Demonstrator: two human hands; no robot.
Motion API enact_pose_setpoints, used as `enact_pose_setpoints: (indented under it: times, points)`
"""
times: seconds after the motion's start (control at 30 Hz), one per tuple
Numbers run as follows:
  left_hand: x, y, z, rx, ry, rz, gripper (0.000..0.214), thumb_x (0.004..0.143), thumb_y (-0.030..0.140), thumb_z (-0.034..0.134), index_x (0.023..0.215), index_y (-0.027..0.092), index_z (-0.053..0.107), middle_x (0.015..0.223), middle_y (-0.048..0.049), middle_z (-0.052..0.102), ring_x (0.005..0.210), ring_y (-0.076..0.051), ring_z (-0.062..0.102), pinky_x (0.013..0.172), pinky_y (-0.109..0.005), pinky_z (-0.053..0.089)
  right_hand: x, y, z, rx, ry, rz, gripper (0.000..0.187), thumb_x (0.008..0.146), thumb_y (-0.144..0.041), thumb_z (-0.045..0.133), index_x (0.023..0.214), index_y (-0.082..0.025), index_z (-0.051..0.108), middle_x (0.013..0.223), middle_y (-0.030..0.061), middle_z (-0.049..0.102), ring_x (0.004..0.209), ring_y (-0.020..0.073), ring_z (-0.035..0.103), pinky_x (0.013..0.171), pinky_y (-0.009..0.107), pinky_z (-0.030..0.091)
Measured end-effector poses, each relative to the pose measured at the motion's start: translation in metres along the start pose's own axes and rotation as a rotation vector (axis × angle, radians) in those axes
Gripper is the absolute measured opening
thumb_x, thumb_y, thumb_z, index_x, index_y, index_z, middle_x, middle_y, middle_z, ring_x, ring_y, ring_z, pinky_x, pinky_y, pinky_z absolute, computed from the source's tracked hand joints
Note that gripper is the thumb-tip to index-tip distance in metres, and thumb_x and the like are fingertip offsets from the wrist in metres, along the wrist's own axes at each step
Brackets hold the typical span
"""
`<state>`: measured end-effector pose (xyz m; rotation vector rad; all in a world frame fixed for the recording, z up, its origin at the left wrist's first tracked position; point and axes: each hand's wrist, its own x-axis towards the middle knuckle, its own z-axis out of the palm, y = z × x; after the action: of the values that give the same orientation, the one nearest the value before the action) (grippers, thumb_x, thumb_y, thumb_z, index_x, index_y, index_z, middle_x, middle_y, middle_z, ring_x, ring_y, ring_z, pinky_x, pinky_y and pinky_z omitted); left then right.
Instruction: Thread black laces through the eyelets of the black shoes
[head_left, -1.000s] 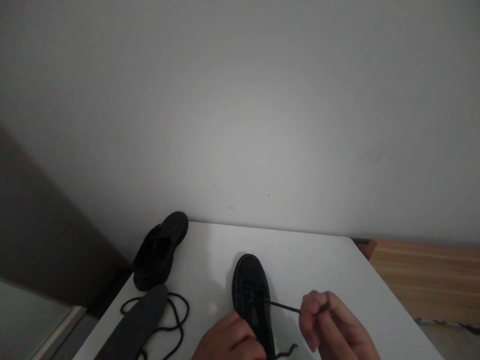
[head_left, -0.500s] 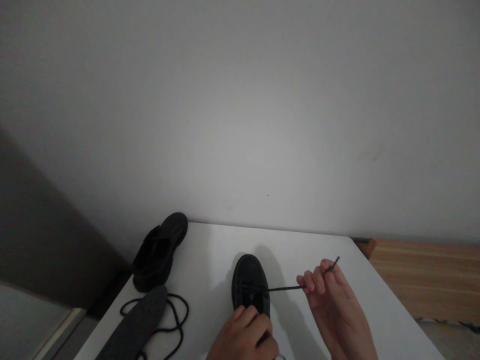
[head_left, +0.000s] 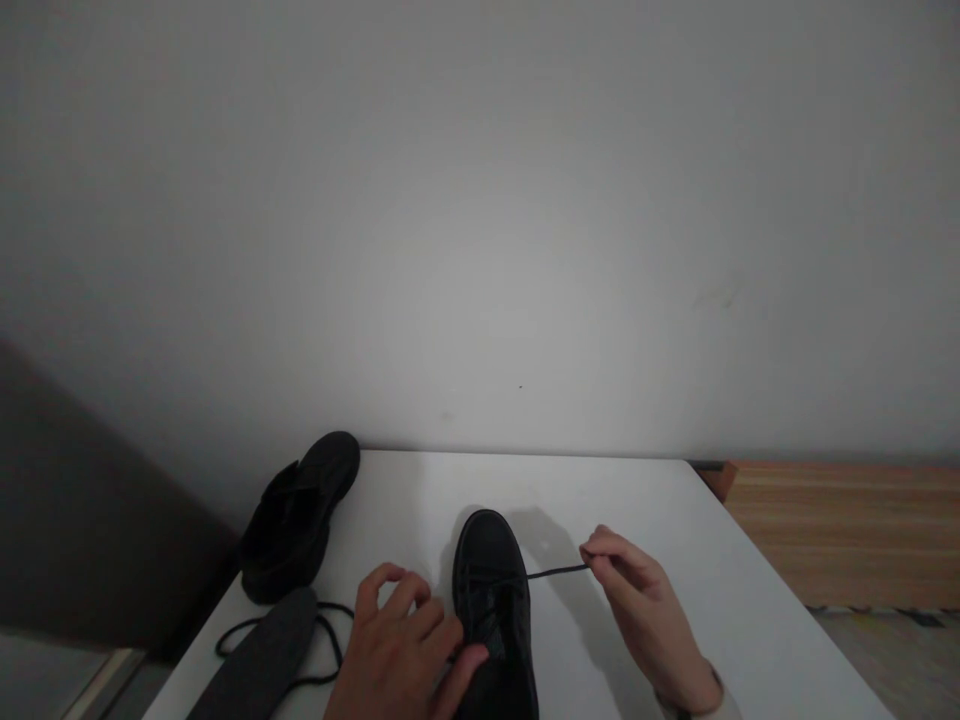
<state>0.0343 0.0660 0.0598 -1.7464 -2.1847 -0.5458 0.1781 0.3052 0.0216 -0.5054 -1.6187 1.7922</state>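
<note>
A black shoe (head_left: pixel 487 545) stands toe-away on the white tabletop. A thin dark shoelace (head_left: pixel 559 571) runs from its right side, by the front eyelets, to my right hand (head_left: pixel 649 610), whose thumb and fingertips pinch it. The lace looks nearly straight between them. My left hand (head_left: pixel 409 645) is at the left side of the shoe, fingers bent and apart, with the thumb over the shoe's opening. Nothing can be made out clearly in that hand.
A second black shoe (head_left: pixel 300 515) stands at the table's back left. Nearer lie a grey insole (head_left: pixel 259 655) and a loose black lace (head_left: pixel 330 640). The white table (head_left: pixel 637 490) meets a plain wall (head_left: pixel 480 250); a wooden piece of furniture (head_left: pixel 847 530) is beyond its right edge.
My left hand has come off the shoe's top to its left side, its fingers spreading. My right hand has moved left, gripping the lace nearer the shoe. The view has shifted slightly.
</note>
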Motion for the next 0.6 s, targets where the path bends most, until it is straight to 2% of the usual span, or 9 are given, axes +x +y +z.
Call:
enact_pose_setpoints:
  times: [0.07, 0.17, 0.33, 0.43, 0.6]
  points:
    - [0.006, 0.004, 0.003, -0.041, 0.021, -0.08, 0.007, 0.083, 0.021, 0.07, 0.081, 0.025, 0.064, 0.079, 0.0024, 0.07, 0.081, -0.022, 0.061, 0.088, -0.045, 0.032, -0.005, -0.001, 0.001, -0.135, -0.101, -0.059, 0.014, 0.083, -0.036, 0.076, 0.082, -0.023, 0.076, 0.074, 0.001, 0.062, 0.073, 0.0179, 0.057, 0.068, 0.029, 0.046]
    - [0.014, 0.014, 0.017, -0.161, -0.007, -0.187, 0.013, 0.079, 0.016, 0.071, 0.081, 0.028, 0.068, 0.094, 0.0007, 0.069, 0.096, -0.025, 0.061, 0.093, -0.049, 0.033, -0.013, -0.004, 0.009, -0.385, -0.221, -0.163, 0.013, 0.09, -0.034, 0.067, 0.084, -0.024, 0.074, 0.078, 0.0025, 0.064, 0.078, 0.0203, 0.062, 0.073, 0.032, 0.049]
    - [0.017, 0.023, 0.043, -0.256, -0.066, -0.299, 0.019, 0.077, 0.01, 0.068, 0.077, 0.029, 0.072, 0.117, -0.0013, 0.064, 0.118, -0.033, 0.053, 0.104, -0.064, 0.029, -0.021, -0.003, 0.019, -0.697, -0.27, -0.223, 0.01, 0.091, -0.029, 0.064, 0.085, -0.026, 0.073, 0.088, 0.0045, 0.067, 0.09, 0.0249, 0.063, 0.082, 0.039, 0.05]
    - [0.014, 0.022, 0.053, -0.252, -0.056, -0.311, 0.024, 0.076, 0.006, 0.064, 0.081, 0.028, 0.073, 0.12, -0.0033, 0.063, 0.12, -0.034, 0.051, 0.103, -0.068, 0.03, -0.023, 0.002, 0.021, -0.784, -0.305, -0.252, 0.01, 0.09, -0.023, 0.064, 0.087, -0.027, 0.072, 0.091, 0.0043, 0.066, 0.093, 0.0258, 0.062, 0.085, 0.042, 0.049]
    - [0.011, 0.021, 0.06, -0.268, -0.033, -0.333, 0.028, 0.074, 0.005, 0.065, 0.088, 0.028, 0.074, 0.117, -0.0058, 0.064, 0.118, -0.035, 0.053, 0.098, -0.067, 0.039, -0.024, 0.003, 0.026, -0.872, -0.354, -0.35, 0.016, 0.09, -0.014, 0.059, 0.09, -0.027, 0.068, 0.092, 0.0036, 0.065, 0.093, 0.0251, 0.062, 0.088, 0.047, 0.046]
